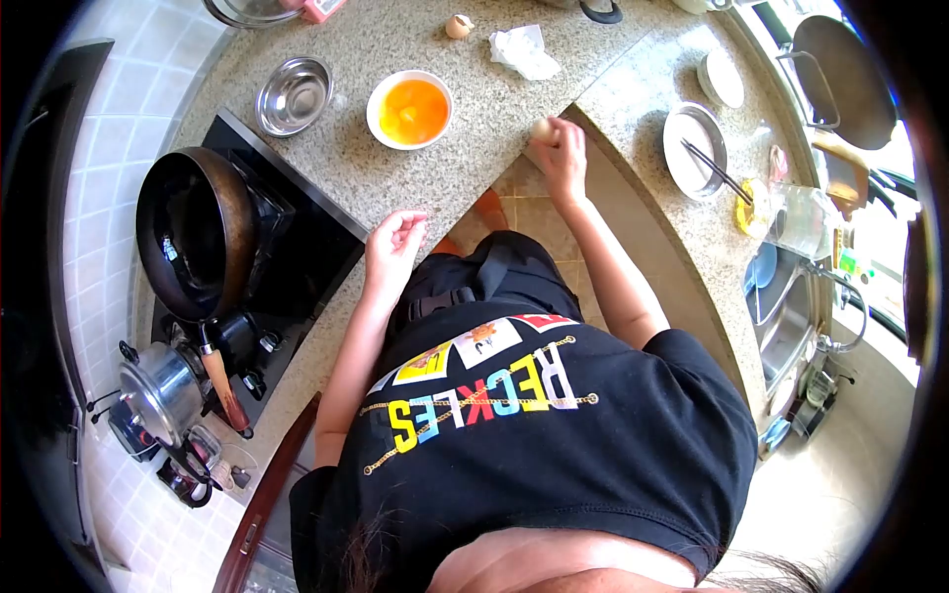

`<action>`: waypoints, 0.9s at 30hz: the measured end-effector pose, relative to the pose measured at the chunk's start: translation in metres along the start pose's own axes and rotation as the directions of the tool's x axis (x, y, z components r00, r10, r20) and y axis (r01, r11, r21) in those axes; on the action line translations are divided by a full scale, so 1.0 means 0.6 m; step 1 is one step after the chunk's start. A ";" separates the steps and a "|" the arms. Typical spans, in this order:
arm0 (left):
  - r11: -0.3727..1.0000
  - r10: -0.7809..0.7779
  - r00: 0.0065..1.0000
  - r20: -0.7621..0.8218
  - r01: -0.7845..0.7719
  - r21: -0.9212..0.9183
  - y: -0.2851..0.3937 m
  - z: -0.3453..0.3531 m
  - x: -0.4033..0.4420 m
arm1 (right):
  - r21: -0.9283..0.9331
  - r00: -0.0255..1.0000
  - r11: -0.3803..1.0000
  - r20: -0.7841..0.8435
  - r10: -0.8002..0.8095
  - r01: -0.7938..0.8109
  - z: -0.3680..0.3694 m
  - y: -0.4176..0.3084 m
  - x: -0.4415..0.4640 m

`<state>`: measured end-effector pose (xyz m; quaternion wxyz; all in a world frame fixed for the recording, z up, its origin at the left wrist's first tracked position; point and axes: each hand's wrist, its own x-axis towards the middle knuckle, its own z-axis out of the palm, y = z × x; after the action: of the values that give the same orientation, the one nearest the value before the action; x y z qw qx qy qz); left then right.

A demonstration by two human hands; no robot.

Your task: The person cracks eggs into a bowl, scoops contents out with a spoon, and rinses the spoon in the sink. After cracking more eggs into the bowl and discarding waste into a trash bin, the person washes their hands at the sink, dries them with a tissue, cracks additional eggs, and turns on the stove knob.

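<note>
My right hand (560, 160) is closed around a pale, rounded egg (541, 129), held by the counter's inner corner. Whether it is whole or just a shell I cannot tell. Over the counter edge near the stove, my left hand (394, 244) has its fingers curled in, and nothing shows in them. Between and beyond my hands stands a white bowl (375, 125) with orange-yellow egg (415, 109) in it. To its left is a shiny metal bowl (295, 96). A brown eggshell (459, 27) and a crumpled white tissue (524, 52) lie farther back.
On the left, a black wok (183, 232) with a wooden handle sits on the stove (306, 237), near a pressure cooker (163, 390). At the right are a pan with chopsticks (695, 151), a small white bowl (722, 79) and the sink (791, 316).
</note>
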<state>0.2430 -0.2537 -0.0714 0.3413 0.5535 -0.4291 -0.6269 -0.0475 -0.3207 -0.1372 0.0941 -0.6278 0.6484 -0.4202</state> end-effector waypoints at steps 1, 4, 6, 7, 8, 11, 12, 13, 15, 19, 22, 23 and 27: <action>1.000 0.005 1.000 0.001 -0.005 0.011 -0.001 0.002 0.000 | -0.010 0.985 0.992 0.118 0.128 -0.128 0.008 0.009 -0.005; 1.000 0.005 1.000 0.009 -0.005 0.022 0.001 0.002 0.002 | 0.010 0.992 0.994 0.071 0.106 -0.107 -0.006 -0.018 0.001; 1.000 0.006 1.000 0.024 -0.006 0.024 0.003 0.003 0.008 | 0.023 0.995 0.995 0.015 0.096 -0.097 -0.018 -0.033 0.010; 1.000 0.001 1.000 0.019 -0.001 0.010 0.002 0.004 0.009 | 0.022 0.995 0.995 0.012 0.094 -0.095 -0.018 -0.031 0.012; 1.000 -0.005 1.000 0.012 0.005 -0.004 0.002 0.005 0.009 | 0.009 0.999 0.999 -0.001 0.053 -0.053 -0.017 -0.028 0.011; 1.000 -0.010 1.000 0.020 0.010 -0.002 0.007 0.009 0.012 | 0.010 0.977 0.989 0.152 0.147 -0.150 -0.001 -0.011 0.006; 1.000 -0.010 1.000 0.023 0.010 0.000 0.010 0.009 0.013 | -0.010 0.985 0.993 0.122 0.121 -0.121 -0.003 -0.011 0.005; 1.000 -0.005 0.999 0.036 0.004 0.008 0.014 0.010 0.018 | -0.028 0.992 0.996 0.091 0.090 -0.088 -0.005 -0.012 0.006; 1.000 -0.003 0.999 0.050 0.002 0.018 0.022 0.011 0.021 | 0.076 0.971 0.975 0.135 0.199 -0.211 -0.029 -0.048 0.021; 0.995 0.073 0.996 0.044 -0.076 0.061 0.065 0.012 0.049 | 0.577 0.721 0.443 0.619 0.310 -0.686 -0.074 -0.120 0.100; 0.984 0.175 0.984 0.025 -0.175 0.031 0.139 0.011 0.085 | 0.528 0.553 0.208 0.828 0.087 -0.823 -0.073 -0.159 0.159; 0.978 0.209 0.978 0.000 -0.209 0.011 0.167 0.012 0.095 | 0.510 0.521 0.174 0.853 0.023 -0.842 -0.067 -0.175 0.176; 0.916 0.389 0.921 0.009 -0.386 -0.107 0.232 0.003 0.140 | 0.409 0.388 0.093 0.903 -0.184 -0.908 -0.027 -0.221 0.228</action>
<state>0.2218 -0.3849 0.0225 0.4802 0.4296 -0.5023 -0.5767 0.0127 -0.4172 0.0165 0.8568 -0.2986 0.2783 -0.3150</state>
